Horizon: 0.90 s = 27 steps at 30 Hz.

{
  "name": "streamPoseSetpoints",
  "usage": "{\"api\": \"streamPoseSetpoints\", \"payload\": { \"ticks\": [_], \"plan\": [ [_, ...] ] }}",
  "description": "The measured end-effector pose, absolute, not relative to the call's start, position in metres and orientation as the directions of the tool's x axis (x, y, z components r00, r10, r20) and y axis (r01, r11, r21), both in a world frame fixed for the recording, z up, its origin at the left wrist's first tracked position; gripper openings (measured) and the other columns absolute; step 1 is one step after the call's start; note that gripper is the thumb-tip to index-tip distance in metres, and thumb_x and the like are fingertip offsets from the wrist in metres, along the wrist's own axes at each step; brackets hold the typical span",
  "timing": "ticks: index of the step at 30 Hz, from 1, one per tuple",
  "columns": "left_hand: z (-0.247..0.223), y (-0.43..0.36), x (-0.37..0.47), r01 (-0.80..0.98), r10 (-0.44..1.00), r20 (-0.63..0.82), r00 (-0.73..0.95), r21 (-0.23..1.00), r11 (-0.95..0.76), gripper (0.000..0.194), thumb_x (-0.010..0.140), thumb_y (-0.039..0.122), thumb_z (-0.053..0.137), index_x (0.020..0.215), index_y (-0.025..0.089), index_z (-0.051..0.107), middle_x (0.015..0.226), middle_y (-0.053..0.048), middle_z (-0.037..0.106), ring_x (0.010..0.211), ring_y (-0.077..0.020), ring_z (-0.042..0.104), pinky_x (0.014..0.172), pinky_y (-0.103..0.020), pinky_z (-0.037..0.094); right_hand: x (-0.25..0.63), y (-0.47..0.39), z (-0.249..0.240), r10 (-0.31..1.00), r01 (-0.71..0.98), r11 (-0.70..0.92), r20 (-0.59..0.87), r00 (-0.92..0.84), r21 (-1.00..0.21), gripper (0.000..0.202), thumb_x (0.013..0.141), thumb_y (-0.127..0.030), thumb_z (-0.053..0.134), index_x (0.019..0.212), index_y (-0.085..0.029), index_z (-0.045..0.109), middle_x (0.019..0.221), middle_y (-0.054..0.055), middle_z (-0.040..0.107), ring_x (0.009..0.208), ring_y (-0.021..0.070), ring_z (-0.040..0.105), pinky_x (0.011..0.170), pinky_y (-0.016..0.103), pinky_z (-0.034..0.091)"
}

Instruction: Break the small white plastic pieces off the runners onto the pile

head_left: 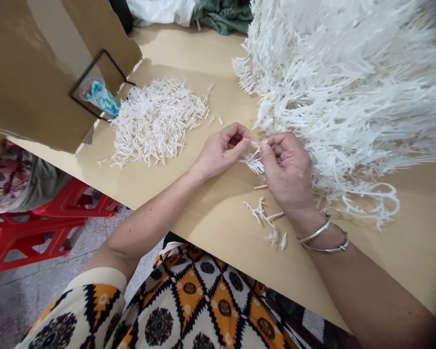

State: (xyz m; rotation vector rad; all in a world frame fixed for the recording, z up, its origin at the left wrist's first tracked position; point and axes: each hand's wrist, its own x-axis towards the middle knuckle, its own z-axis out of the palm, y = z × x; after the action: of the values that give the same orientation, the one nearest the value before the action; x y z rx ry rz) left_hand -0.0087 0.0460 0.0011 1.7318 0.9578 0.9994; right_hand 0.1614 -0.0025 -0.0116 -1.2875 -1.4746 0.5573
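My left hand is closed in a pinch, thumb and forefinger together, at one end of a thin white branched sprig. From the other side my right hand, with bangles on its wrist, pinches the same sprig. The fingertips of the two hands are a short gap apart. Just below them on the table, a small tuft of white sprigs is partly covered by my right hand. Nearer to me lie a few loose branched bits. Left of my hands is a loose pile of small white sprigs.
A big heap of long white branched strands covers the right back of the table. At the left stand a cardboard sheet, a black wire frame and a clear cup with blue-white contents. Red stools stand beside a seated person.
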Motion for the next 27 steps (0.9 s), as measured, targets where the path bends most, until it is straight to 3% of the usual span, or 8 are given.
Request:
{"api": "streamPoseSetpoints", "payload": {
  "ticks": [4,8,12,14,17,19,22,27],
  "plan": [
    [0.007,0.045,-0.011,0.202,0.887,0.199,0.416,0.931,-0.304,0.025,0.090,0.038,0.070,0.104,0.018,0.064,0.100,-0.003,0.071,0.083,-0.0110,0.062,0.078,-0.026,0.052,0.160,-0.002,-0.019,0.897,0.413,0.316,0.411,0.163,-0.854,0.018,0.098,-0.044,0.064,0.092,-0.029,0.056,0.064,-0.004,0.049,0.053,0.0157,0.045,0.050,0.035,0.037],
    [0.005,0.044,-0.010,0.225,0.870,0.231,0.435,0.908,-0.354,0.032,0.094,0.049,0.071,0.098,0.018,0.063,0.085,0.000,0.066,0.073,-0.0099,0.057,0.071,-0.025,0.048,0.161,-0.002,-0.022,0.898,0.413,0.325,0.414,0.146,-0.850,0.013,0.096,-0.040,0.063,0.094,-0.028,0.056,0.067,-0.003,0.053,0.056,0.0164,0.050,0.053,0.035,0.039],
    [0.003,0.042,-0.006,0.273,0.868,0.256,0.426,0.878,-0.393,0.018,0.100,0.035,0.063,0.092,0.019,0.061,0.083,0.001,0.065,0.070,-0.0096,0.055,0.068,-0.025,0.046,0.161,-0.003,-0.016,0.913,0.437,0.307,0.391,0.117,-0.846,0.009,0.098,-0.034,0.062,0.095,-0.026,0.056,0.070,-0.002,0.055,0.061,0.0162,0.052,0.061,0.036,0.042],
    [0.001,0.045,-0.005,0.306,0.892,0.269,0.363,0.870,-0.386,0.013,0.100,0.029,0.064,0.091,0.021,0.060,0.088,0.000,0.067,0.076,-0.0108,0.059,0.071,-0.025,0.048,0.159,-0.006,-0.010,0.911,0.456,0.326,0.404,0.081,-0.828,0.008,0.100,-0.031,0.060,0.095,-0.026,0.056,0.072,-0.003,0.053,0.064,0.0161,0.051,0.065,0.036,0.043],
    [-0.008,0.059,-0.009,0.323,0.944,0.305,0.127,0.887,-0.330,0.015,0.103,0.029,0.062,0.090,0.024,0.056,0.083,0.000,0.067,0.078,-0.0127,0.062,0.075,-0.028,0.050,0.155,-0.015,-0.001,0.895,0.492,0.391,0.447,-0.005,-0.778,0.008,0.102,-0.026,0.056,0.094,-0.024,0.057,0.078,0.000,0.055,0.071,0.0168,0.053,0.071,0.037,0.045],
    [-0.016,0.071,-0.016,0.278,0.947,0.321,-0.035,0.913,-0.299,0.018,0.107,0.034,0.058,0.092,0.026,0.053,0.077,0.002,0.064,0.073,-0.0131,0.062,0.077,-0.030,0.052,0.152,-0.020,0.001,0.894,0.511,0.407,0.444,-0.053,-0.757,0.009,0.102,-0.024,0.054,0.094,-0.024,0.057,0.083,0.001,0.057,0.075,0.0170,0.055,0.074,0.037,0.045],
    [-0.027,0.086,-0.027,0.227,0.923,0.372,-0.103,0.912,-0.342,0.026,0.109,0.051,0.056,0.098,0.027,0.054,0.081,0.001,0.064,0.076,-0.0138,0.064,0.082,-0.031,0.054,0.150,-0.022,-0.002,0.911,0.470,0.369,0.412,-0.013,-0.802,0.006,0.102,-0.026,0.055,0.096,-0.025,0.055,0.079,0.000,0.057,0.069,0.0159,0.053,0.067,0.035,0.044],
    [-0.035,0.095,-0.043,0.434,0.836,0.487,-0.251,0.829,-0.353,0.040,0.108,0.067,0.045,0.122,0.033,0.059,0.119,-0.006,0.067,0.100,-0.0167,0.065,0.087,-0.032,0.055,0.152,-0.014,-0.011,0.919,0.304,0.347,0.387,0.081,-0.887,0.006,0.100,-0.028,0.059,0.101,-0.027,0.053,0.074,-0.001,0.062,0.065,0.0173,0.062,0.059,0.034,0.047]
  ]
}}
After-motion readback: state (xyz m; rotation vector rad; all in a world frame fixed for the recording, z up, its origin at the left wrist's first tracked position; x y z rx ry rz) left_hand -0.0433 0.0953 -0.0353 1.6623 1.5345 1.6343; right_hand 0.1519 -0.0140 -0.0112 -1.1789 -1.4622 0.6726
